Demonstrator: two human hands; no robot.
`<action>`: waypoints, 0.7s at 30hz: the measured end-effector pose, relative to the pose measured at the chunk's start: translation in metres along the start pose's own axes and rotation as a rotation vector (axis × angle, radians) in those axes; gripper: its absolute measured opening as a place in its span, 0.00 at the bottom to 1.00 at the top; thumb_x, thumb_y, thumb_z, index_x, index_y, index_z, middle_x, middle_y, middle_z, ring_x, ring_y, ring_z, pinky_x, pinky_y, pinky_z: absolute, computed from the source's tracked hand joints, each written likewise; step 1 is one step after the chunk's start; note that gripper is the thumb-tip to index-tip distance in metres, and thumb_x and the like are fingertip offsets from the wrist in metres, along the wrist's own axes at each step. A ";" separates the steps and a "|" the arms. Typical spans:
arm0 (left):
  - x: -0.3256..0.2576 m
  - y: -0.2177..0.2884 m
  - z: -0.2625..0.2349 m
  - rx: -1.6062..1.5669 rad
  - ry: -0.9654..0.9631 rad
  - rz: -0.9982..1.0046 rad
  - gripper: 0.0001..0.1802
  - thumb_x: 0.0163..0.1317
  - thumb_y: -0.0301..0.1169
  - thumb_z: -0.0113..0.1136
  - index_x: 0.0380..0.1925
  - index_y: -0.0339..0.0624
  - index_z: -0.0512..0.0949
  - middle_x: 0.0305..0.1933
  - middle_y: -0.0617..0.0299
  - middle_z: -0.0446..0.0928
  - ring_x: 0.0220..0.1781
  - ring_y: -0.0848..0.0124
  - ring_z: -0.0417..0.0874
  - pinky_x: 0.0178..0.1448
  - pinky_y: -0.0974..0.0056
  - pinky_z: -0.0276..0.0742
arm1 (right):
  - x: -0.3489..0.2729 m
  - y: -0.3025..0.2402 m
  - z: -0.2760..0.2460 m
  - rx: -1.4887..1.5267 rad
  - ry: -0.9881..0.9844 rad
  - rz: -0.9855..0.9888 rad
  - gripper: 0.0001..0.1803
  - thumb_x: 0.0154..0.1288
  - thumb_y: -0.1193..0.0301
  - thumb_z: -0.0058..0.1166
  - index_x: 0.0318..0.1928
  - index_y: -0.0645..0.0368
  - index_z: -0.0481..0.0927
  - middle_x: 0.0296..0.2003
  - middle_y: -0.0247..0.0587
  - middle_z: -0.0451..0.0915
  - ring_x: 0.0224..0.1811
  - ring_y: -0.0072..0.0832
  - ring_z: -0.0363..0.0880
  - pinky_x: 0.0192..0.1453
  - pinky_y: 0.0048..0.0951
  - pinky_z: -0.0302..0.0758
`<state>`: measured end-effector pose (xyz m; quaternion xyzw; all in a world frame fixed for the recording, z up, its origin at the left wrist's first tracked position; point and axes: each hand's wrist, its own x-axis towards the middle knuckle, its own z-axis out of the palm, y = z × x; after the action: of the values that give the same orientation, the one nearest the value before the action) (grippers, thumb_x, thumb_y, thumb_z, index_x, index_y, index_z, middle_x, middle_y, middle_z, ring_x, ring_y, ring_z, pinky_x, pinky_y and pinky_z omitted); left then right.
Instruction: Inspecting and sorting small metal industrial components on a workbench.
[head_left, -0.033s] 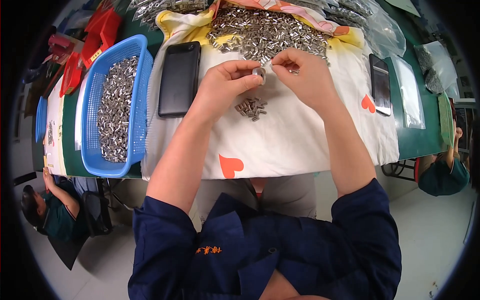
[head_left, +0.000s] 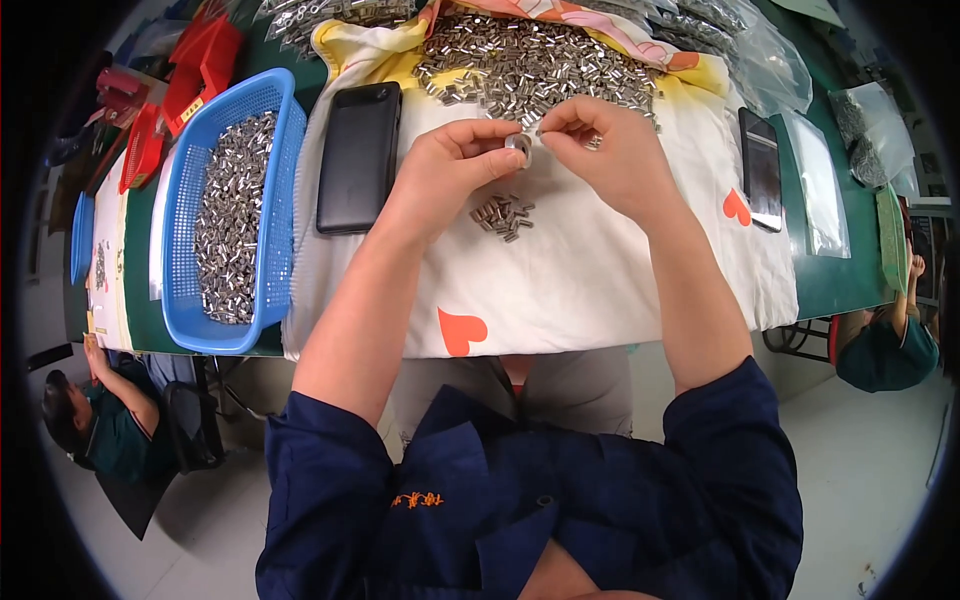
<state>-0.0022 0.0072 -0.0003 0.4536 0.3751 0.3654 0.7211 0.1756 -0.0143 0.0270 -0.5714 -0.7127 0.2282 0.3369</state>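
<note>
Our left hand [head_left: 440, 172] pinches a thick metal ring [head_left: 518, 150] at upper centre, seemingly leaving its opening exposed; our right hand [head_left: 622, 158], fingertips nearly together, tucks short metal sleeves [head_left: 594, 142] against its palm, presumably as ready spares, above a small sleeve pile [head_left: 503, 217].

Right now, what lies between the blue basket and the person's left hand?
In the head view, a black rectangular slab lies on the white cloth between blue basket and left hand.
</note>
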 end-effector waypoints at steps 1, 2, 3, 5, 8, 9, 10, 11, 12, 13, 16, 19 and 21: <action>0.000 0.000 -0.001 -0.033 -0.003 -0.003 0.16 0.51 0.23 0.60 0.42 0.33 0.74 0.36 0.61 0.77 0.35 0.76 0.77 0.40 0.73 0.75 | -0.001 -0.003 -0.002 0.277 -0.056 0.045 0.06 0.49 0.74 0.52 0.29 0.61 0.77 0.26 0.39 0.78 0.29 0.28 0.76 0.37 0.27 0.72; 0.000 0.000 -0.001 -0.033 -0.005 -0.002 0.16 0.51 0.23 0.60 0.42 0.33 0.74 0.36 0.61 0.77 0.35 0.76 0.77 0.40 0.73 0.75 | -0.002 -0.004 -0.002 0.275 -0.055 0.045 0.06 0.49 0.74 0.52 0.29 0.61 0.77 0.26 0.39 0.78 0.29 0.28 0.76 0.37 0.27 0.72; 0.001 -0.001 -0.002 -0.032 -0.019 0.017 0.16 0.51 0.22 0.60 0.42 0.33 0.74 0.37 0.61 0.76 0.36 0.76 0.77 0.40 0.73 0.75 | -0.002 -0.004 -0.001 0.253 -0.078 0.026 0.06 0.49 0.74 0.52 0.30 0.61 0.77 0.26 0.38 0.78 0.28 0.25 0.76 0.37 0.24 0.72; 0.001 -0.001 -0.002 -0.031 -0.032 0.036 0.16 0.51 0.22 0.60 0.42 0.32 0.73 0.37 0.60 0.76 0.36 0.76 0.77 0.40 0.73 0.75 | -0.003 -0.005 0.000 0.231 -0.102 0.007 0.07 0.49 0.74 0.52 0.31 0.61 0.78 0.27 0.38 0.78 0.28 0.23 0.77 0.37 0.22 0.72; 0.001 -0.002 -0.001 -0.036 -0.031 0.056 0.16 0.51 0.22 0.60 0.42 0.32 0.73 0.36 0.60 0.77 0.35 0.76 0.77 0.40 0.74 0.75 | -0.006 -0.007 0.004 0.212 -0.049 -0.024 0.05 0.48 0.75 0.52 0.28 0.61 0.77 0.25 0.38 0.78 0.28 0.27 0.76 0.36 0.26 0.72; 0.001 -0.003 0.000 0.007 -0.021 0.062 0.16 0.51 0.22 0.60 0.42 0.31 0.73 0.36 0.60 0.77 0.34 0.76 0.77 0.39 0.74 0.75 | -0.007 -0.006 0.007 0.040 0.033 -0.159 0.04 0.47 0.75 0.52 0.27 0.61 0.77 0.24 0.38 0.77 0.28 0.30 0.75 0.35 0.28 0.72; 0.002 -0.003 0.001 0.050 -0.011 0.068 0.17 0.51 0.22 0.60 0.42 0.31 0.73 0.35 0.61 0.77 0.33 0.77 0.77 0.39 0.75 0.74 | -0.007 -0.006 0.009 -0.133 0.115 -0.294 0.04 0.46 0.75 0.52 0.25 0.61 0.76 0.23 0.38 0.76 0.28 0.33 0.74 0.35 0.31 0.71; 0.002 -0.004 0.001 0.050 -0.010 0.067 0.17 0.51 0.22 0.60 0.42 0.31 0.73 0.35 0.61 0.77 0.33 0.77 0.77 0.39 0.75 0.74 | -0.007 -0.007 0.011 -0.133 0.115 -0.294 0.04 0.46 0.75 0.52 0.25 0.61 0.76 0.23 0.38 0.76 0.28 0.33 0.74 0.35 0.31 0.71; 0.001 -0.004 0.001 0.068 0.006 0.067 0.17 0.51 0.22 0.60 0.42 0.31 0.73 0.34 0.61 0.78 0.33 0.77 0.77 0.38 0.75 0.74 | -0.007 -0.007 0.012 -0.133 0.108 -0.279 0.03 0.46 0.76 0.52 0.24 0.61 0.76 0.23 0.39 0.76 0.28 0.35 0.74 0.35 0.33 0.71; 0.001 -0.004 0.002 0.085 0.022 0.067 0.17 0.51 0.22 0.61 0.42 0.31 0.73 0.34 0.61 0.78 0.33 0.78 0.77 0.38 0.76 0.74 | -0.008 -0.007 0.012 -0.133 0.102 -0.264 0.02 0.45 0.76 0.52 0.23 0.60 0.76 0.22 0.39 0.75 0.28 0.37 0.73 0.34 0.35 0.70; 0.001 -0.006 0.002 0.161 0.028 0.060 0.17 0.51 0.23 0.61 0.42 0.31 0.73 0.34 0.60 0.78 0.33 0.78 0.77 0.37 0.76 0.74 | -0.009 -0.007 0.011 -0.166 0.075 -0.267 0.02 0.45 0.76 0.51 0.23 0.60 0.76 0.22 0.39 0.75 0.28 0.36 0.73 0.35 0.34 0.71; -0.002 -0.003 0.004 0.210 0.024 0.058 0.17 0.51 0.23 0.61 0.42 0.30 0.73 0.35 0.60 0.78 0.34 0.78 0.77 0.38 0.76 0.74 | -0.010 -0.009 0.011 -0.196 0.069 -0.280 0.02 0.46 0.76 0.52 0.24 0.61 0.77 0.22 0.40 0.75 0.28 0.36 0.74 0.34 0.34 0.71; -0.001 -0.001 0.004 0.166 0.019 0.059 0.17 0.51 0.23 0.61 0.42 0.31 0.73 0.35 0.60 0.78 0.34 0.78 0.77 0.38 0.76 0.73 | -0.009 -0.007 0.011 -0.106 0.067 -0.228 0.03 0.47 0.75 0.52 0.25 0.61 0.77 0.22 0.40 0.76 0.28 0.34 0.75 0.33 0.32 0.71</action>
<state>0.0008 0.0045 -0.0002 0.5191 0.3974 0.3585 0.6664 0.1641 -0.0246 0.0230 -0.5111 -0.7724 0.1313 0.3534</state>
